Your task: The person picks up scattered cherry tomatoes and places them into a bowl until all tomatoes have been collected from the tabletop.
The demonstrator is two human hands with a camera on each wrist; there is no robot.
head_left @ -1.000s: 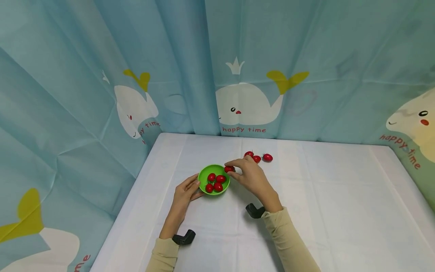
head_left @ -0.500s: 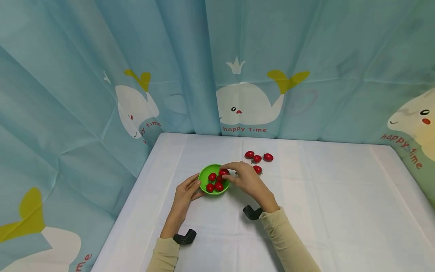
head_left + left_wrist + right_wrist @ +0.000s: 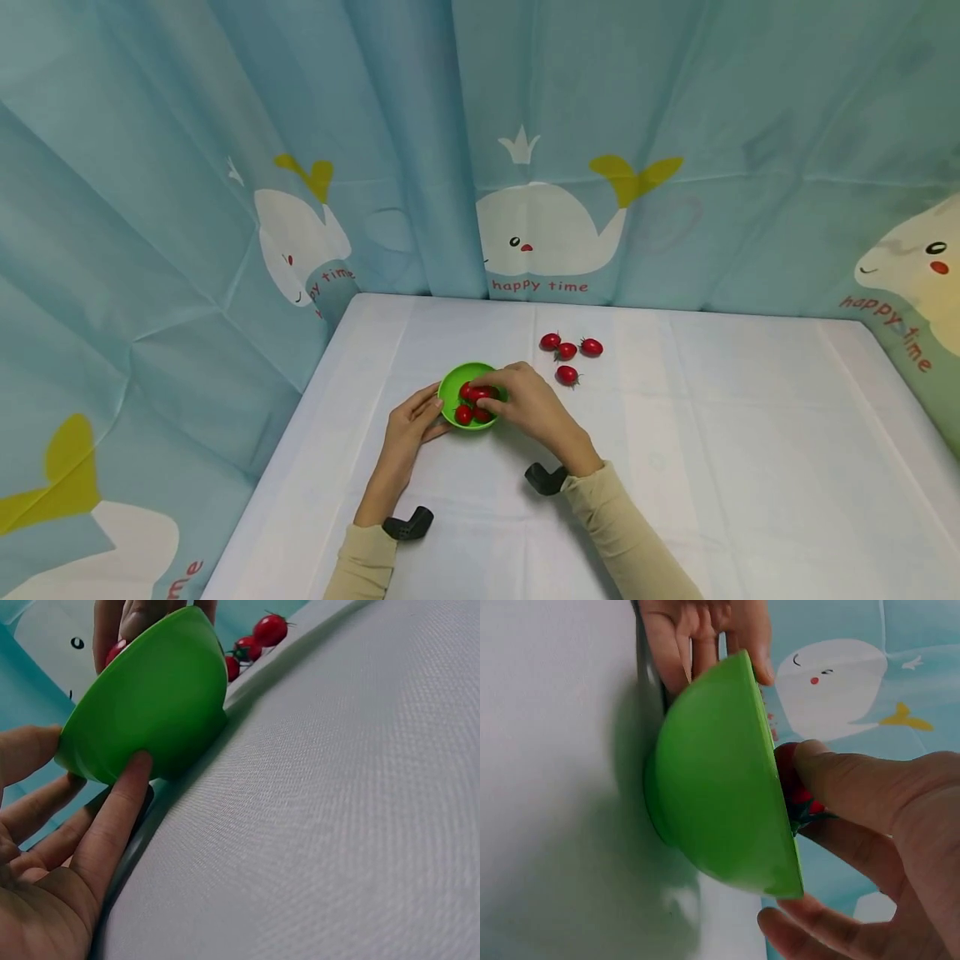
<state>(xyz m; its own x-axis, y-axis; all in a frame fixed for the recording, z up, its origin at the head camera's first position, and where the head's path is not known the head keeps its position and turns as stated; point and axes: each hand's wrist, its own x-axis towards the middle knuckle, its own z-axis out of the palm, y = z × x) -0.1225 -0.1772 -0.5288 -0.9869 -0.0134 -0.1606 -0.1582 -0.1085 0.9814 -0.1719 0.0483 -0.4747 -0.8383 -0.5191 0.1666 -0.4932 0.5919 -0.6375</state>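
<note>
The green bowl point(image 3: 451, 387) stands on the table with several red cherry tomatoes point(image 3: 463, 414) in it. My left hand point(image 3: 406, 427) steadies it from the left, thumb at the rim and fingers against the outer wall, as the left wrist view shows on the bowl point(image 3: 161, 697). Over the bowl's right side, my right hand point(image 3: 528, 404) pinches a cherry tomato between thumb and fingers, low among the others. In the right wrist view that tomato point(image 3: 786, 766) shows its green stem just past the rim; the bowl wall hides the rest.
Behind and right of the bowl lie several loose cherry tomatoes point(image 3: 567, 376) on the white tablecloth point(image 3: 712, 442). A blue curtain point(image 3: 390, 167) with printed whales hangs along the table's back and left sides. Each wrist wears a black device point(image 3: 408, 523).
My right hand has carried its cherry tomato leftward from the bowl's right rim down into the bowl. One loose tomato, hidden behind that hand before, is now visible. The left hand and bowl stay put.
</note>
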